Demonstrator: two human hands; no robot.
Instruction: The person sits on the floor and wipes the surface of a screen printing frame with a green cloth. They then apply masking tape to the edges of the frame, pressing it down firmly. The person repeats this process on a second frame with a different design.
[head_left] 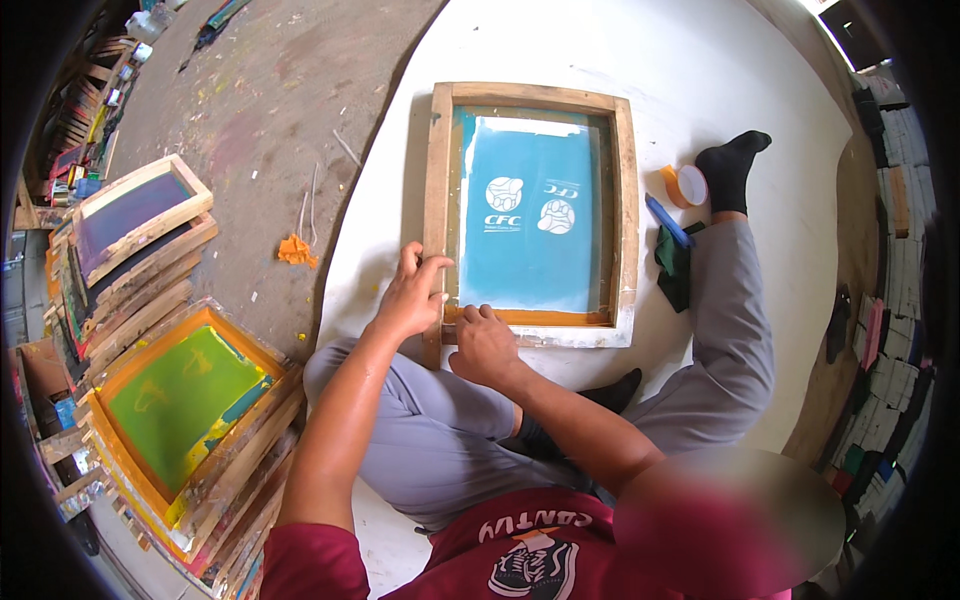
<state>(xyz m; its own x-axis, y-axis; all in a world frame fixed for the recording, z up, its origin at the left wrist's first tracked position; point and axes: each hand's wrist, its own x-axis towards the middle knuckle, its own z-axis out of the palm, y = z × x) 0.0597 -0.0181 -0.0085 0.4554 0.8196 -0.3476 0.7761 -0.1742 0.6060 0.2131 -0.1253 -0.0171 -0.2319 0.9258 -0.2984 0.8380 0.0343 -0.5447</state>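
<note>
While the rectangular wooden-framed printing screen with a blue mesh and white emblems (530,212) is lying flat on the white sheet covering the floor (700,70) at the centre of the frame, the person is sitting cross-legged just below it and pressing on its lower left corner. The left hand (410,297) is resting on the frame's left rail, its fingers spread apart and laid flat along the wood, gripping nothing; it seems to be steadying the frame against the sheet. The right hand (484,343) is sitting on the bottom rail just beside it, its fingers curled together over the inner edge where an orange-brown strip is running along the mesh; whether it is pinching anything there cannot be told. Both forearms are reaching up from the lower edge, bent at the elbows, over grey-trousered knees.

Right of the frame, an orange roll of tape (684,185), a blue flat strip (667,220) and a dark green cloth (672,262) are lying near the outstretched leg, seemingly kept within reach. At the lower left, a stack of wooden screens topped by a green-and-yellow one (185,400) is standing on the bare concrete floor (270,90), with a purple-meshed screen (135,212) above it and an orange scrap (296,250) between.
</note>
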